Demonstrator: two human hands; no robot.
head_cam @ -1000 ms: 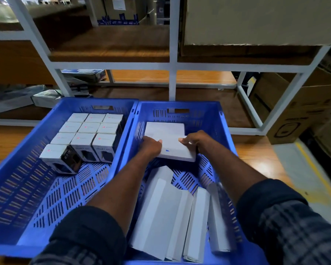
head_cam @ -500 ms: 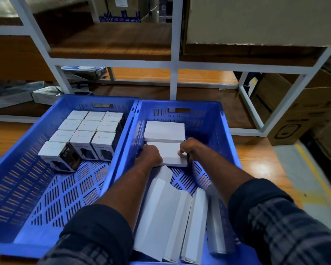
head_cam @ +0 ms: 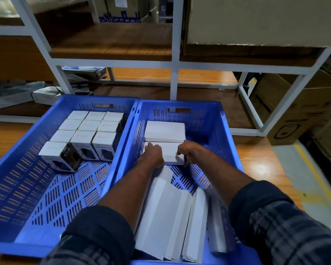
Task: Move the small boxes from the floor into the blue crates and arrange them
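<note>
Head cam, single view.

- L hand + R hand both on one flat white box, lying flat on the floor of the R blue crate, approx mid-crate.
- L hand: fingers laid over the box's top L part, tips near its far L corner. Pressing, not clenched. Thumb hidden, so can't tell if it hooks the edge.
- R hand: fingers curled round the box's R edge, near corner. Grasping it.
- Second flat white box directly behind, touching the held one edge to edge, with a gap to the far crate wall.
- Near end of same crate: several leaning white boxes on edge, tilted against each other, under and between the forearms. They fill the crate's near part.
- L blue crate touches the R one. Holds a block of small boxes in its far R corner, 3 across, upright. One tilted small box at the block's front L, skewed.
- Surroundings: white rack frame just beyond the crates; big cardboard box on an upper shelf; brown carton on the floor to the R; flat packages under the rack, L. Frame edges are blurred.
</note>
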